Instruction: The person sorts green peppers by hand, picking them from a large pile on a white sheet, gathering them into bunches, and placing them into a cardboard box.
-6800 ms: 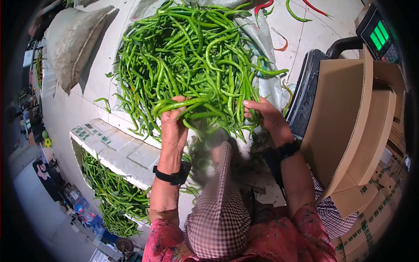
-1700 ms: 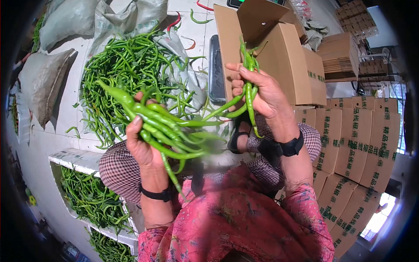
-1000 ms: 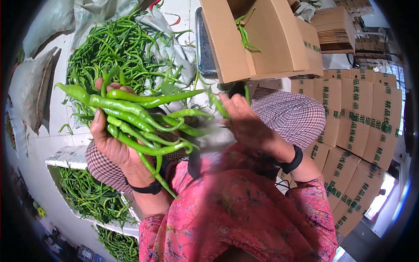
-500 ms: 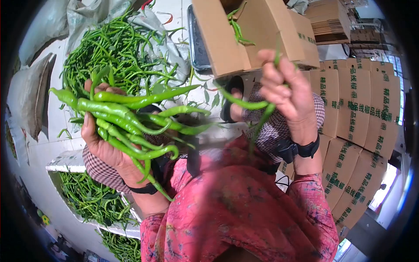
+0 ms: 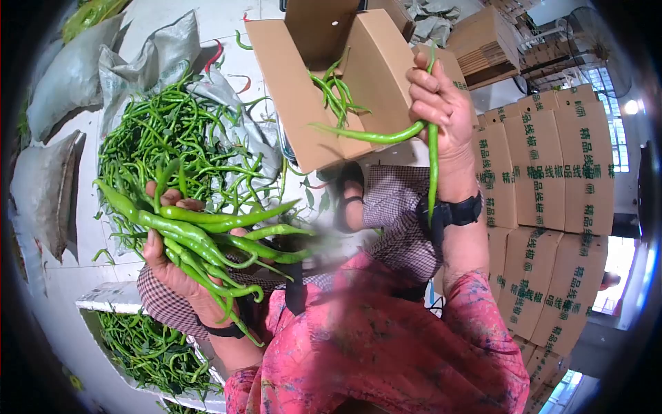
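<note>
The open carton is seen to the left of the right grip, and a dangling chilli could be snagged on its rim if that grip is swung too low. The big bunch of chillies is clasped between thumb and fingers in the left grip, fanned out toward the body's middle; outer ones could be shed if the thumb is relaxed. Two chillies are pinched in the right grip, one hung straight down, one stretched out leftward; these could be snapped by too hard a squeeze. Glossy, bright green, slender skins are shown, some ends curled into hooks.
</note>
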Tool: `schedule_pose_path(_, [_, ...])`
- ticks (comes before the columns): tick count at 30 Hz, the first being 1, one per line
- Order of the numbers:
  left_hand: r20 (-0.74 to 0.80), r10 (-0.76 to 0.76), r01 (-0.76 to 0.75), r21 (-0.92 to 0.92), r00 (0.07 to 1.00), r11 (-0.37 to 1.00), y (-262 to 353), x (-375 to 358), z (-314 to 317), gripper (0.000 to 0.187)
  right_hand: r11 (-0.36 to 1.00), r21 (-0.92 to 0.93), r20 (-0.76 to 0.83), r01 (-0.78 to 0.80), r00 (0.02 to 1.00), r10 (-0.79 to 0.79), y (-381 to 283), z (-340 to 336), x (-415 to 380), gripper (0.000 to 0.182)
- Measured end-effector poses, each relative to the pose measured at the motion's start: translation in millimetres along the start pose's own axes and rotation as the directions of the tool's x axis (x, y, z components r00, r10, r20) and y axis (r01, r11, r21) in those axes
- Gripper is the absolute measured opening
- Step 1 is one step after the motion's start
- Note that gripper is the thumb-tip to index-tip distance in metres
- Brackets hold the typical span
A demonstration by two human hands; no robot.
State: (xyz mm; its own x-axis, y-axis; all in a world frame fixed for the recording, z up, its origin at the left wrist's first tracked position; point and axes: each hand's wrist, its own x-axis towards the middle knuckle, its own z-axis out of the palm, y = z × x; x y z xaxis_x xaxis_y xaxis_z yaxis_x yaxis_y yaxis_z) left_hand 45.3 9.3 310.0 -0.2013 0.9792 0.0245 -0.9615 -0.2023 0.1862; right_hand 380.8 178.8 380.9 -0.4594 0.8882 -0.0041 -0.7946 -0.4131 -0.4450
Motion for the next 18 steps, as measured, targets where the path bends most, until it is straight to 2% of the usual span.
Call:
schedule_pose_path(1, [-0.111, 0.062, -0.065, -0.024, 0.992, 0.998, -3.0, 0.6, 0.5, 0.063, 0.996, -0.093, -0.053, 0.005, 0.999, -0.01, -8.3, -2.4, 6.0, 0.028])
schedule_pose_path(3, [-0.011, 0.021, -0.021, 0.003, 1.0, 1.0, -8.5, 3.1, 5.2, 0.064, 0.964, -0.249, -0.103, -0.098, 0.992, 0.074, -38.7, -12.2, 26.3, 0.037])
schedule_pose_path(5, [-0.075, 0.02, -0.024, -0.058, 0.997, 0.998, -10.8, 3.8, 2.6, 0.069, 0.915, -0.37, -0.161, -0.159, 0.981, 0.105, -66.2, -16.5, 52.7, 0.041])
schedule_pose_path(6, [-0.085, 0.003, -0.009, -0.062, 0.996, 0.998, -12.9, 4.2, 4.7, 0.069, 0.788, -0.588, -0.205, -0.186, 0.976, 0.077, -80.8, -26.2, 69.3, 0.045])
schedule_pose_path(7, [-0.058, -0.018, 0.011, -0.115, 0.998, 0.993, -15.0, 6.5, 4.7, 0.068, 0.58, -0.783, -0.362, -0.225, 0.923, -0.13, -82.0, -31.8, 83.2, 0.052])
schedule_pose_path(9, [-0.031, -0.03, 0.026, -0.141, 0.999, 0.99, -18.0, 8.8, 5.5, 0.065, 0.203, -0.902, -0.415, -0.381, 0.893, -0.172, -79.4, -57.0, 105.7, 0.051])
schedule_pose_path(10, [-0.03, -0.039, 0.034, -0.129, 0.999, 0.991, -17.8, 8.9, 2.9, 0.064, -0.146, -0.891, -0.369, -0.43, 0.873, -0.318, -71.8, -61.3, 109.2, 0.055])
schedule_pose_path(11, [-0.031, -0.047, 0.043, -0.118, 0.998, 0.992, -17.2, 8.5, 0.1, 0.064, -0.466, -0.749, -0.267, -0.471, 0.858, -0.439, -63.8, -66.3, 108.3, 0.06])
schedule_pose_path(12, [-0.047, -0.04, 0.034, -0.121, 0.998, 0.992, -17.9, 9.4, -2.6, 0.063, -0.85, -0.439, 0.015, -0.291, 0.944, -0.331, -56.5, -71.3, 105.8, 0.058])
schedule_pose_path(13, [-0.063, -0.036, 0.028, -0.127, 0.997, 0.991, -19.2, 10.0, -3.7, 0.063, -0.848, -0.45, 0.019, -0.278, 0.947, -0.321, -42.3, -62.6, 102.1, 0.058])
schedule_pose_path(14, [-0.116, -0.034, 0.029, -0.043, 0.993, 0.999, -20.4, 10.0, -0.9, 0.063, -0.838, -0.512, -0.035, -0.189, 0.979, -0.2, -27.9, -54.2, 98.6, 0.057])
schedule_pose_path(15, [-0.106, -0.049, 0.044, -0.049, 0.993, 0.998, -21.3, 10.3, -1.6, 0.062, -0.813, -0.573, -0.081, -0.106, 0.994, -0.072, -8.8, -40.6, 92.5, 0.056])
schedule_pose_path(16, [-0.089, -0.063, 0.058, -0.06, 0.994, 0.997, -24.0, 10.7, -0.2, 0.062, -0.57, -0.82, -0.086, -0.049, 0.996, 0.038, 17.9, -23.7, 81.4, 0.053])
schedule_pose_path(17, [-0.07, -0.08, 0.075, -0.07, 0.994, 0.995, -26.0, 11.9, 1.2, 0.062, -0.254, -0.967, -0.056, -0.019, 0.989, 0.14, 49.5, -0.7, 67.7, 0.051])
schedule_pose_path(18, [-0.018, -0.119, 0.116, -0.101, 0.993, 0.988, -26.8, 13.7, -1.0, 0.063, -0.143, -0.979, -0.178, -0.146, 0.952, 0.248, 76.9, 34.8, 53.0, 0.052])
